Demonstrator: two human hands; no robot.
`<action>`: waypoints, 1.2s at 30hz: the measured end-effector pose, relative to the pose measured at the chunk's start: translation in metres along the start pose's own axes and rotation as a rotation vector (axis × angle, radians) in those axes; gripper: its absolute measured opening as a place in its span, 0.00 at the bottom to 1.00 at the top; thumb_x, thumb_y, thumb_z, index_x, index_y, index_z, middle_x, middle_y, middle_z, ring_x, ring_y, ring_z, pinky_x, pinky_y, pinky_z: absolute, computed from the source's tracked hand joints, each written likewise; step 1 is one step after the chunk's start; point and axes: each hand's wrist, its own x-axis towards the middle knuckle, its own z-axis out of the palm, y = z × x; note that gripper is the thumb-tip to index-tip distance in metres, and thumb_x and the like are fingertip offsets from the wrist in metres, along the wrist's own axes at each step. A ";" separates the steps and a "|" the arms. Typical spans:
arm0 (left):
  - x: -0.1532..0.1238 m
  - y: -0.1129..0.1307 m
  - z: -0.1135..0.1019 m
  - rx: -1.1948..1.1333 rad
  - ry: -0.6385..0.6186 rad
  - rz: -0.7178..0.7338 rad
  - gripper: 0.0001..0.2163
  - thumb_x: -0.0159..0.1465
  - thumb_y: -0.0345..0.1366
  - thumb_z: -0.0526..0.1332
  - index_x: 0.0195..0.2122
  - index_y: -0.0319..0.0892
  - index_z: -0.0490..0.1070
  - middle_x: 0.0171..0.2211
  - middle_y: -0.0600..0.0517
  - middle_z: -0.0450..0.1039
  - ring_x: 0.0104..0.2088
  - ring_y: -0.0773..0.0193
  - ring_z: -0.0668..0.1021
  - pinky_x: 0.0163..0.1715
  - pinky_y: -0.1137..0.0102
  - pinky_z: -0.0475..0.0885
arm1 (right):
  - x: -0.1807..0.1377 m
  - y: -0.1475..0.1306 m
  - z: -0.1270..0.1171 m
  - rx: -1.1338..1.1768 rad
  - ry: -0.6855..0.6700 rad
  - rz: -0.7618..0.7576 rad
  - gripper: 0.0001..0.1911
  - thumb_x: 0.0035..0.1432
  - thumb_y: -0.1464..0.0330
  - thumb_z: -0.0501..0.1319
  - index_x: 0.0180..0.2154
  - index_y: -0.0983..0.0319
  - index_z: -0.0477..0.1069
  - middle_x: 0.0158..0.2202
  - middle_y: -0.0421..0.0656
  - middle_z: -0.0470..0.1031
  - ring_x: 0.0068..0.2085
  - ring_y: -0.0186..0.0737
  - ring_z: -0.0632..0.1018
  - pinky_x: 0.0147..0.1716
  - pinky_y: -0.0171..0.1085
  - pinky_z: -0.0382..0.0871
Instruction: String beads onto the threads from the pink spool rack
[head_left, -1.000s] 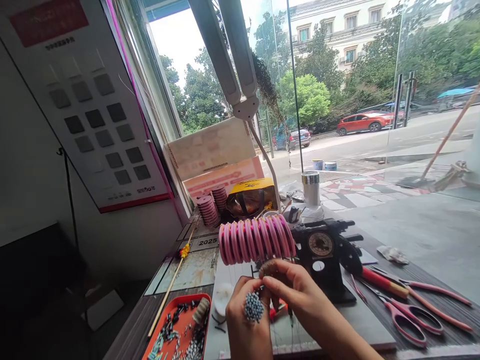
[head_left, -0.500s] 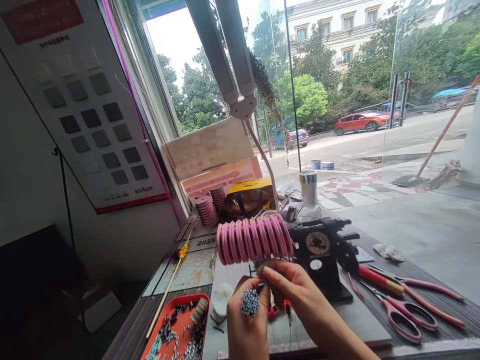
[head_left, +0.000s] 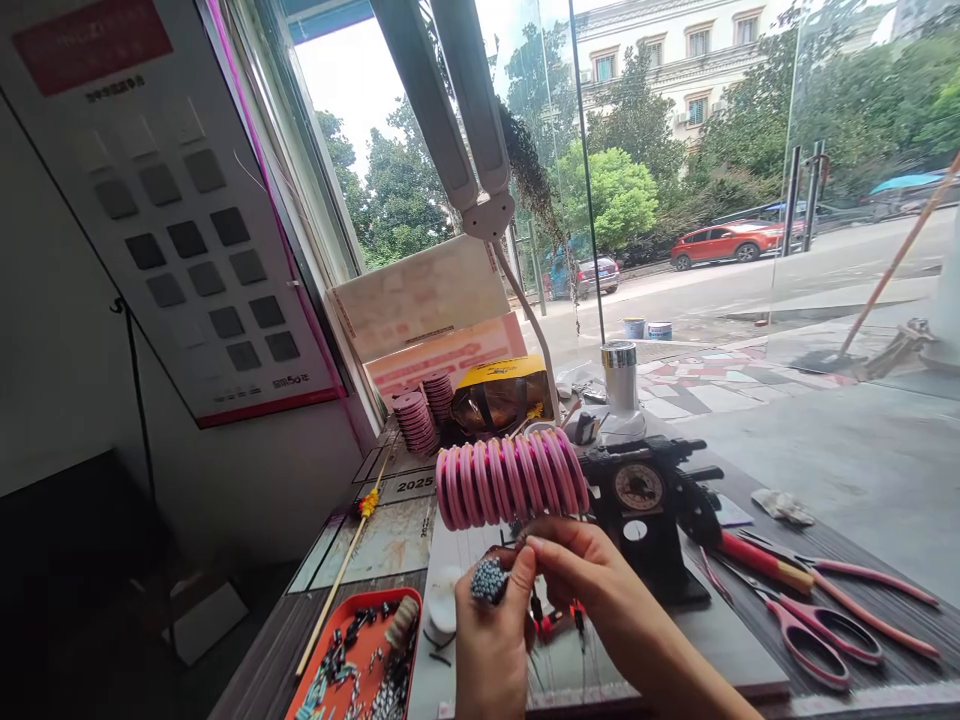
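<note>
My left hand is closed around a bundle of small blue-grey pieces, whose rounded ends show as a tight cluster. My right hand meets it at the fingertips in a pinch. Whatever lies between those fingertips is too small and hidden to name. Just above the hands is a row of pink spools on a black machine with a round dial. Fine lines hang below the spools, and small red and black pieces hang behind my hands.
An orange tray of small dark and striped pieces stands at left, beside a thin stick. Scissors, pliers and a red-handled tool lie at right. Stacked pink spools and a silver-lidded container stand behind.
My left hand has turned slightly, so the bundle's end has shifted up and left. My right hand keeps its pinch at nearly the same place.
</note>
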 end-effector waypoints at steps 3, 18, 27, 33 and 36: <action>-0.001 0.000 0.000 -0.040 -0.014 -0.043 0.15 0.41 0.44 0.69 0.26 0.38 0.74 0.11 0.60 0.61 0.14 0.70 0.65 0.12 0.77 0.58 | 0.001 -0.002 0.000 0.006 0.023 0.006 0.19 0.41 0.56 0.65 0.24 0.66 0.66 0.17 0.33 0.58 0.18 0.23 0.55 0.17 0.28 0.48; -0.001 0.000 -0.001 -0.145 -0.042 -0.176 0.17 0.40 0.43 0.69 0.27 0.36 0.73 0.10 0.62 0.58 0.11 0.76 0.59 0.11 0.79 0.54 | 0.003 0.001 -0.002 -0.015 0.033 0.015 0.20 0.40 0.55 0.65 0.25 0.65 0.66 0.17 0.32 0.57 0.18 0.24 0.56 0.17 0.28 0.50; -0.007 0.006 -0.003 0.015 -0.016 -0.024 0.16 0.42 0.44 0.69 0.26 0.37 0.72 0.10 0.63 0.54 0.12 0.76 0.56 0.13 0.77 0.53 | -0.002 -0.008 0.002 -0.070 -0.019 0.000 0.19 0.38 0.56 0.66 0.22 0.65 0.65 0.20 0.36 0.63 0.19 0.25 0.59 0.17 0.28 0.51; -0.005 0.000 -0.004 0.001 -0.032 -0.046 0.17 0.42 0.45 0.69 0.28 0.37 0.74 0.09 0.62 0.56 0.12 0.75 0.57 0.11 0.78 0.52 | 0.005 -0.009 0.002 -0.083 0.036 -0.045 0.22 0.39 0.54 0.66 0.18 0.65 0.61 0.17 0.33 0.56 0.20 0.24 0.55 0.18 0.28 0.48; -0.004 -0.008 -0.010 -0.071 -0.058 -0.192 0.21 0.39 0.47 0.69 0.28 0.37 0.72 0.08 0.63 0.54 0.10 0.77 0.55 0.10 0.79 0.51 | 0.004 0.000 -0.002 -0.027 0.038 0.031 0.23 0.39 0.51 0.65 0.22 0.64 0.62 0.16 0.31 0.56 0.18 0.23 0.55 0.17 0.28 0.48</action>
